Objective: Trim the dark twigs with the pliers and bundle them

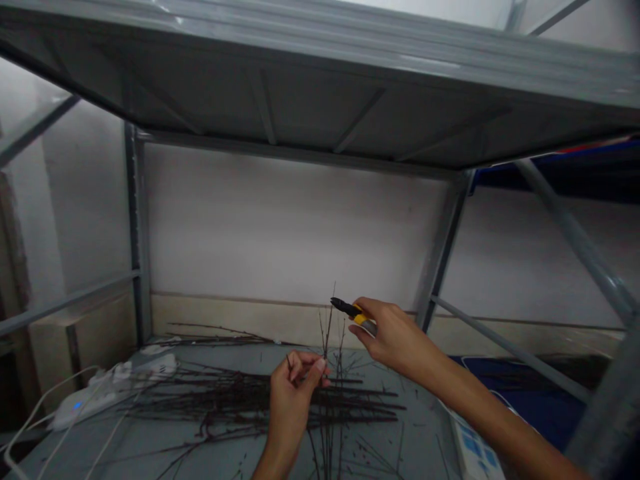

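My left hand (295, 390) is closed in a pinch on a thin dark twig (327, 333) and holds it upright over the grey shelf (150, 447). My right hand (395, 333) grips a pair of cutters (353, 311) with yellow and black handles. The black jaws point left, right beside the upper part of the twig. A pile of long dark twigs (240, 397) lies flat on the shelf just beyond and under my left hand.
A white power strip (95, 393) with a blue light and white cables sits at the left of the shelf. A white and blue object (473, 447) lies at the right. Grey metal uprights (137, 233) and an upper shelf (320, 87) frame the space.
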Motion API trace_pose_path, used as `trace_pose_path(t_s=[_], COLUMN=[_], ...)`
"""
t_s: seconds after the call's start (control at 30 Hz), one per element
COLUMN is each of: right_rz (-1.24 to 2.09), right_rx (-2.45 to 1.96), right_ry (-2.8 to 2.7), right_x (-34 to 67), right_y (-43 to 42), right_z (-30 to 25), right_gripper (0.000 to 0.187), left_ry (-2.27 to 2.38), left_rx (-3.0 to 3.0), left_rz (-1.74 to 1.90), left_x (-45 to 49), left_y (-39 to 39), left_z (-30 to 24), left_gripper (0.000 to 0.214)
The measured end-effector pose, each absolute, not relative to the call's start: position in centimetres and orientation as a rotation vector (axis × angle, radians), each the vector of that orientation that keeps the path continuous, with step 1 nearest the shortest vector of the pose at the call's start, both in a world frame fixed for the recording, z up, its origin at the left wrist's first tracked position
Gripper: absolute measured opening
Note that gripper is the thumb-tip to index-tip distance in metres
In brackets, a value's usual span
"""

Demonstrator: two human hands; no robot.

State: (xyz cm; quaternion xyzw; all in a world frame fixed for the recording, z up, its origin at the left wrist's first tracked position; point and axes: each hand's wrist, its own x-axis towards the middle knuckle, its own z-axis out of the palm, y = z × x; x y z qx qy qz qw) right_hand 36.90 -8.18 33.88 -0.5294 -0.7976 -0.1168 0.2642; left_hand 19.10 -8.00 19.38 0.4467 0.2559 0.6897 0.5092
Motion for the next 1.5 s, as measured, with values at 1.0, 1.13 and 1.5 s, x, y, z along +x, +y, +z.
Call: trace_pose_path(t_s=[1.0, 1.13, 1.5], right_rz=[-0.329, -0.358, -0.183], right_rx=[-1.468, -1.457, -1.481], right_ry=[-2.186, -2.205, -2.043], right_x=[37.2, 37.2, 37.3], right_y=[-8.4, -8.3, -6.2], right_z=[35.2, 35.0, 32.4], right_gripper=[0.017, 0.029, 0.041], left_ry=[0.626, 0.628, 0.612], left_rx=[1.088, 1.093, 0.998], left_rz=[1.693, 1.684, 1.677], left_x=[18.9, 18.9, 18.0], left_y=[-7.9, -8.0, -9.8], left_z=[18.8, 18.9, 20.1], left_gripper=[0.05, 0.049, 0.052])
